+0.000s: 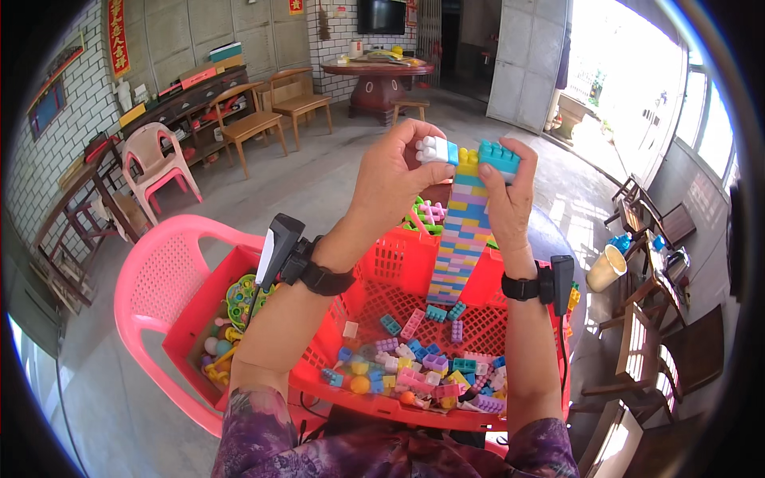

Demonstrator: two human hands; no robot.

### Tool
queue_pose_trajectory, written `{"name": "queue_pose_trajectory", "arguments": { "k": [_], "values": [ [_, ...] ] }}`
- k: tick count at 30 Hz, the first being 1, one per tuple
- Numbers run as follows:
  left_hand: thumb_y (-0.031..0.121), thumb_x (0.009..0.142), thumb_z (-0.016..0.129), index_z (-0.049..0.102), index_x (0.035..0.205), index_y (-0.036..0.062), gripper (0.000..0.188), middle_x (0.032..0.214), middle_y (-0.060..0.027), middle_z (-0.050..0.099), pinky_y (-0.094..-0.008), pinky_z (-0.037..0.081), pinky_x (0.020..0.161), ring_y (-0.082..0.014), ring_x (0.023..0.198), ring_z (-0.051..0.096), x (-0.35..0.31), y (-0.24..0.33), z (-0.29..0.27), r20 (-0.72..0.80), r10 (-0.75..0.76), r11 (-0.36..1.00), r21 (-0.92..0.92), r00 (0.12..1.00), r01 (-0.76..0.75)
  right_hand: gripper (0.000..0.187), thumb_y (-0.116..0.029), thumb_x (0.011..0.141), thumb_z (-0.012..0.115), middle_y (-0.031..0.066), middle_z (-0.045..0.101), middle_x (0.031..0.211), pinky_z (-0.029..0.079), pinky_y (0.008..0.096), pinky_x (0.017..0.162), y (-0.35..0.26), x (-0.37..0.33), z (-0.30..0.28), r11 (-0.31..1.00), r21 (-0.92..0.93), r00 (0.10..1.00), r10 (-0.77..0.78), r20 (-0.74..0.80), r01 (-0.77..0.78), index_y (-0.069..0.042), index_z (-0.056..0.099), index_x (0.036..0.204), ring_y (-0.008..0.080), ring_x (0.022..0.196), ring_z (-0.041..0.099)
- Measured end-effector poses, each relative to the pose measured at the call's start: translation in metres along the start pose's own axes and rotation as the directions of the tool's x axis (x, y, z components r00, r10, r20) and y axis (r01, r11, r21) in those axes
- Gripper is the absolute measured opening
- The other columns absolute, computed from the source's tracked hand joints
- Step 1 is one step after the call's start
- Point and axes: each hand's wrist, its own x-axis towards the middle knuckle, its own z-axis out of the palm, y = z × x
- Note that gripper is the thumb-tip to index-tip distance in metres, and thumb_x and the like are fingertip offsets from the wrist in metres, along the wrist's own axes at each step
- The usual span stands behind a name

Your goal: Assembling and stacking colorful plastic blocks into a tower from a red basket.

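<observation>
A tall, narrow tower of toy building bricks (460,227) in yellow, blue, pink and purple rises from the red basket (325,388). At its top left, my left hand (390,177) is closed, thumb and fingers pinching a white building brick (431,150) with a light blue part at its right end. My right hand (512,199) is closed around a teal building brick (499,156) at the tower's top right, thumb in front. Yellow studs show between the two. Whether either brick is joined to the tower I cannot tell. Loose bricks (434,362) lie in the basket below.
A pink plastic chair (163,255) at the left bears a red box (187,350) of small toys. Behind the tower are green and pink pieces (430,212). Wooden chairs (249,119) and a round table (374,70) stand farther back; wooden furniture (637,350) lines the right.
</observation>
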Motion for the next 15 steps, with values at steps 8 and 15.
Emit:
{"name": "queue_pose_trajectory", "arguments": {
  "k": [8,15],
  "values": [
    [0.002,0.076,0.07,0.054,0.101,0.0032,0.03,0.09,-0.0038,0.06,-0.0239,0.049,0.074,-0.0095,0.081,0.057,0.011,-0.013,-0.006,-0.065,0.128,0.989,-0.067,0.99,-0.133,0.039,-0.018,0.085,0.065,0.0088,0.059,0.091,0.048,0.0292,0.07,0.001,-0.001,0.0,1.0,-0.015,1.0,-0.007,0.012,0.008,-0.007,0.045,0.117,0.016,0.079,0.058],
    [0.004,0.08,0.068,0.056,0.106,0.002,0.029,0.09,-0.0023,0.06,-0.0227,0.046,0.076,-0.0081,0.083,0.056,0.019,-0.011,-0.001,0.014,0.078,0.992,-0.098,0.997,-0.076,0.039,-0.022,0.087,0.063,0.0094,0.058,0.094,0.047,0.0298,0.072,0.004,-0.001,-0.002,1.0,-0.009,1.0,-0.021,0.019,0.021,-0.007,0.045,0.117,0.0167,0.08,0.058]
  ]
}}
